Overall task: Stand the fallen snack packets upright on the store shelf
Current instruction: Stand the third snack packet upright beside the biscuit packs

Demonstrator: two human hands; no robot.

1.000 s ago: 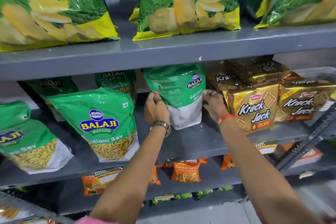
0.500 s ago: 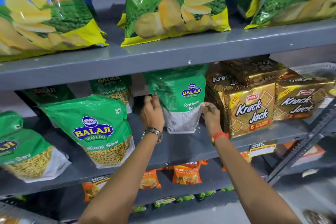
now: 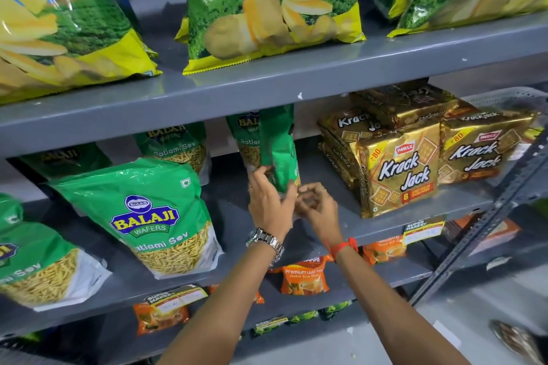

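Green sev packet stood edge-on, upright, mid-shelf, another packet just behind. Left hand gripped its lower edge, fingers closed on the bag. Right hand curled at the base; contact blurred, cannot tell. Krack Jack packs to the right, a large sev bag to the left.

Tight spot here: my left hand and right hand are nearly touching at the foot of the green packet. Open grey shelf to the right of my grip until the Krack Jack packs. Left gap is narrower, blocked by the big Balaji pouch. Upper shelf caps the headroom
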